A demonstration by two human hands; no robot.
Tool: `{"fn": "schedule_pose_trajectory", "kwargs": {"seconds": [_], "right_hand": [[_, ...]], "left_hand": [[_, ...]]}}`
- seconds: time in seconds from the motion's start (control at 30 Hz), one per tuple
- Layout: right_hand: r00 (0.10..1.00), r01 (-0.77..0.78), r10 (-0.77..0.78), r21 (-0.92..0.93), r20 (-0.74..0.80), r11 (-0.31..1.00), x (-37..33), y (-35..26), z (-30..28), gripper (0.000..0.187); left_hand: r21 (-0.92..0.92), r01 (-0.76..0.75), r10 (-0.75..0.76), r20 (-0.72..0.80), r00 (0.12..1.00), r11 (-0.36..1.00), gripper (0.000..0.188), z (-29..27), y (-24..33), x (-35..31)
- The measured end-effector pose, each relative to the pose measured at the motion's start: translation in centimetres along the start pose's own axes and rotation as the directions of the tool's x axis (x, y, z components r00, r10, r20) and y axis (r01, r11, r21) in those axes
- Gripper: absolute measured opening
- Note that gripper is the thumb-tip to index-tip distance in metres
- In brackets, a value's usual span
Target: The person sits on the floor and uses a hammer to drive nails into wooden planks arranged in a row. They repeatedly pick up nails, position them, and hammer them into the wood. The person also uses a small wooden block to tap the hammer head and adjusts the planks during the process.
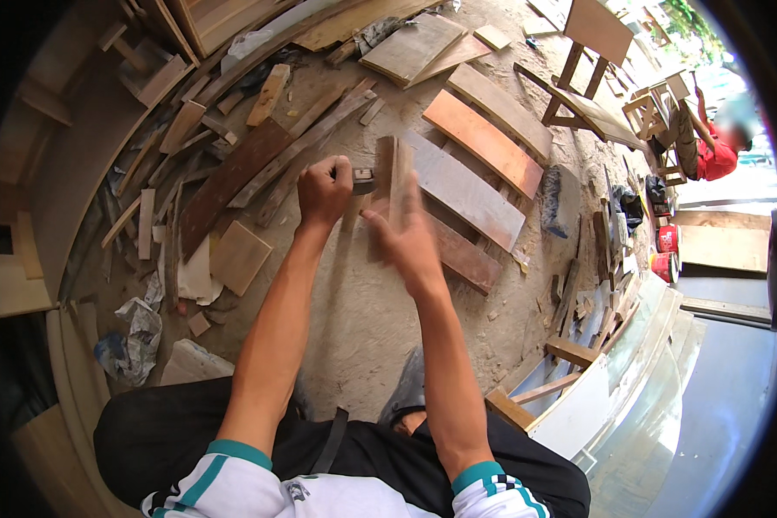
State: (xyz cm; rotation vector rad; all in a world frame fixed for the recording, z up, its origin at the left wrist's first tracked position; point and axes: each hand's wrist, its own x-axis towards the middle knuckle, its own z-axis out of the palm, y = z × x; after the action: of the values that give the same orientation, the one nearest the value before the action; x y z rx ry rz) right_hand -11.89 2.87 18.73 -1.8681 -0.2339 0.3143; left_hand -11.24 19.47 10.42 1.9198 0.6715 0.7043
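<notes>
My left hand is closed in a fist around a small dark tool with a pale metal part; most of it is hidden by the fingers, so its kind is unclear. Just to the right, my right hand grips a short, narrow wooden board, held upright off the ground. Motion blurs that hand and the board. The tool's end is close to the board's left side; whether they touch I cannot tell. Beyond the right hand, several planks lie side by side, among them an orange-brown plank and a greyish plank.
Scrap wood, including a dark red-brown board, is heaped at the left beside crumpled plastic. A grey block stands right of the planks. Glass sheets lean at lower right. A wooden chair and a person in red are farther off.
</notes>
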Motion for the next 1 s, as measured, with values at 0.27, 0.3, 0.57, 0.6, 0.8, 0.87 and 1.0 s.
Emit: {"fn": "schedule_pose_trajectory", "kwargs": {"seconds": [0.27,0.3,0.57,0.6,0.8,0.87,1.0], "right_hand": [[0.981,0.096,-0.061,0.19,-0.182,0.977,1.1,-2.8,-1.3,0.088],[0.998,0.027,-0.021,0.093,-0.055,0.995,1.1,-1.9,-0.4,0.088],[0.998,-0.068,0.067,0.083,0.01,0.994,1.0,-2.2,-2.1,0.085],[0.985,-0.119,0.116,0.012,0.126,0.993,0.6,-1.8,-1.1,0.086],[0.963,0.227,-0.214,0.063,-0.163,0.972,1.5,-1.2,-0.7,0.087],[0.988,0.047,-0.002,0.292,-0.153,0.955,1.6,-2.6,-2.5,0.087],[0.99,0.024,0.019,0.307,-0.138,0.952,2.0,-0.9,-2.7,0.086]], "left_hand": [[-0.054,-0.005,0.002,-0.052,0.999,0.999,0.035,0.2,-0.3,-0.3],[-0.045,-0.021,0.019,-0.049,0.999,0.999,0.035,0.4,-0.2,-0.2],[-0.024,0.003,-0.004,-0.031,1.0,1.0,0.033,0.1,-0.1,-0.4],[-0.023,-0.028,0.026,-0.052,0.998,0.999,0.033,0.3,-0.4,-0.4],[-0.104,-0.049,0.043,-0.06,0.997,0.993,0.035,-0.5,-1.7,0.5],[-0.106,-0.003,-0.002,-0.052,0.999,0.994,0.035,-1.0,-2.3,0.3],[-0.129,0.025,-0.032,-0.051,0.998,0.991,0.037,-1.0,-1.9,0.2]]}}
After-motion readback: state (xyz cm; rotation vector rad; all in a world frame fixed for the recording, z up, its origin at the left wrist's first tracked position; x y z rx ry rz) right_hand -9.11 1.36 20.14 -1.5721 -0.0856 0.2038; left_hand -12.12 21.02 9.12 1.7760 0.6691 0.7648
